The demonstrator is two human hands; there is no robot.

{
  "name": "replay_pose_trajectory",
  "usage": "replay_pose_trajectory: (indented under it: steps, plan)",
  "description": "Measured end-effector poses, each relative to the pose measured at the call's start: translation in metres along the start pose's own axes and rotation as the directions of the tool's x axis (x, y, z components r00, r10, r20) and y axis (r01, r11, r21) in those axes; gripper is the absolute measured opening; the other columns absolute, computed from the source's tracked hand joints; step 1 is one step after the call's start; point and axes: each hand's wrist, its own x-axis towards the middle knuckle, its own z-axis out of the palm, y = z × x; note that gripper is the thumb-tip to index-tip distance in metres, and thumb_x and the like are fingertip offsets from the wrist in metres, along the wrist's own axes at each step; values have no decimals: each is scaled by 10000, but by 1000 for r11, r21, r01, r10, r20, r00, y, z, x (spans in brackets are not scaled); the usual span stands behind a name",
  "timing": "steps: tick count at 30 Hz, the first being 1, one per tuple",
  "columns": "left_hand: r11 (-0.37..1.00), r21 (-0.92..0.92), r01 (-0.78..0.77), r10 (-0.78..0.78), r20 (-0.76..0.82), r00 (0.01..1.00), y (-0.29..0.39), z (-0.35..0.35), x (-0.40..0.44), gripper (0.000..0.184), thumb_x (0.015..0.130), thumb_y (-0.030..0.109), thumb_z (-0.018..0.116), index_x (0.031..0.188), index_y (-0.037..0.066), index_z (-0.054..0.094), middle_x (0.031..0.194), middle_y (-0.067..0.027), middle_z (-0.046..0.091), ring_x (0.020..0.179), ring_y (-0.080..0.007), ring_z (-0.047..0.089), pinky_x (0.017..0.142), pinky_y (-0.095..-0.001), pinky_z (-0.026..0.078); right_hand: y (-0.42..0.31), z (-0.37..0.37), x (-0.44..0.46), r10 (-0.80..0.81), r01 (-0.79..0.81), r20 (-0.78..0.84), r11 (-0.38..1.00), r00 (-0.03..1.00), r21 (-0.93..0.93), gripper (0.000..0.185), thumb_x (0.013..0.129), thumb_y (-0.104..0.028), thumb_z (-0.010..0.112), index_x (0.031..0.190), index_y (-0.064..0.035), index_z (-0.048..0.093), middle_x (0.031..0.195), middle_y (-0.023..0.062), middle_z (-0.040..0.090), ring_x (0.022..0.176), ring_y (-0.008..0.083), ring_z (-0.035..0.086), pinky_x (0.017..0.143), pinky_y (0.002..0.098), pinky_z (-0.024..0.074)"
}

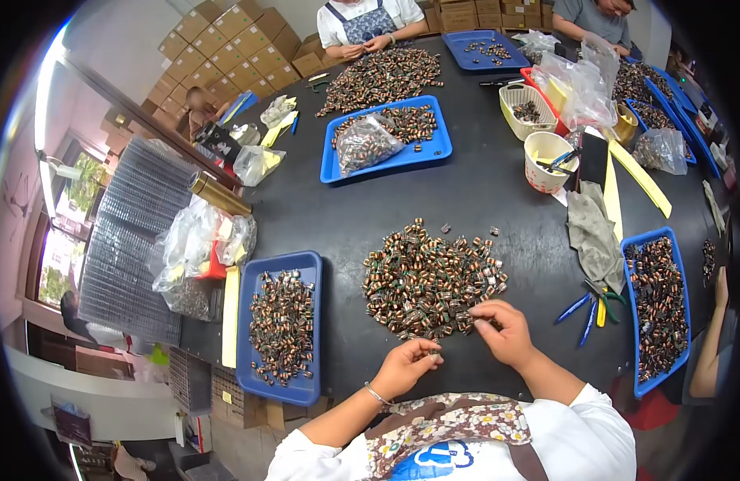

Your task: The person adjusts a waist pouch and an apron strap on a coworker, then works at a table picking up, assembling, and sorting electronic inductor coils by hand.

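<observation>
A heap of small copper-wound coil components (430,280) lies on the black table in front of me. My left hand (407,369) is at the heap's near edge, thumb and fingers pinched on one small coil component (435,351). At the heap's lower right edge is my right hand (506,333), fingers curled and thumb close to the index fingertip. What sits between those fingertips, if anything, is too small to make out. To the left stands a blue tray (318,321) full of similar coils; another blue tray (684,321) of coils stands at the right.
Pens (574,308), pliers (606,293) and a grey cloth (592,232) lie to the right. Farther back are a paper cup (546,164), a blue tray (443,152) with a bag of coils, and another coil heap (382,80). Two people sit across the table.
</observation>
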Motion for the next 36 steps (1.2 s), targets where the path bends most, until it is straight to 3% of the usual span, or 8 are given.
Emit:
replay_pose_trajectory:
  steps: [3,11,18,27,30,31,33,36]
  plan:
    - [999,-38,13,-13,4,1000,-1,2,-1,169,896,53,523,1058,4,530,942,-91,628,825,-122,597,756,-253,502,-2,3,-6,-48,47,91,999,995,8,178,741,20,617,913,-18,639,892,103,617,818,199,599,724,281,469]
    - [989,-124,80,-72,71,995,8,26,2,155,908,97,518,1039,16,504,900,-90,638,715,-128,610,642,-240,498,2,6,-24,33,-61,335,995,942,74,178,735,-49,681,907,-21,644,859,81,610,757,177,607,657,270,488]
    - [958,-249,143,-125,86,988,4,27,4,196,910,150,531,1069,39,500,907,-68,642,715,-127,629,613,-225,497,6,6,-20,-48,27,347,998,937,64,169,736,-57,685,896,-18,644,817,70,605,724,167,595,631,266,475]
    - [939,-289,188,-153,140,978,-2,23,13,169,916,171,523,1033,50,510,927,-71,640,729,-122,629,628,-218,497,4,6,-18,-38,13,351,997,936,73,171,733,-67,695,894,-25,658,801,73,617,712,176,599,620,269,476]
    - [944,-271,186,-146,162,976,-3,19,17,156,912,170,532,1013,56,504,964,-85,643,745,-109,615,622,-219,489,3,-7,-13,-2,28,245,994,970,-104,175,706,-63,711,873,-42,663,774,78,621,678,177,595,574,277,469]
    - [943,-277,182,-144,151,978,-2,18,18,156,912,170,532,1013,56,504,964,-85,643,745,-109,615,622,-219,489,-1,-12,-9,-14,31,163,994,987,-103,134,680,-33,707,799,-31,646,765,87,616,659,183,592,564,277,465]
    - [930,-298,213,-173,154,973,1,16,18,170,904,166,545,1021,52,500,980,-91,645,747,-112,616,623,-218,488,3,-25,-5,-82,113,113,946,990,-305,145,653,-28,711,774,-36,630,776,94,609,710,227,593,611,306,473]
    - [929,-293,226,-188,153,970,2,17,20,181,895,153,555,1028,45,494,967,-96,650,749,-121,623,607,-218,490,5,-33,-3,-38,132,216,889,976,-438,179,626,-30,713,778,-43,618,800,96,598,778,266,584,668,333,473]
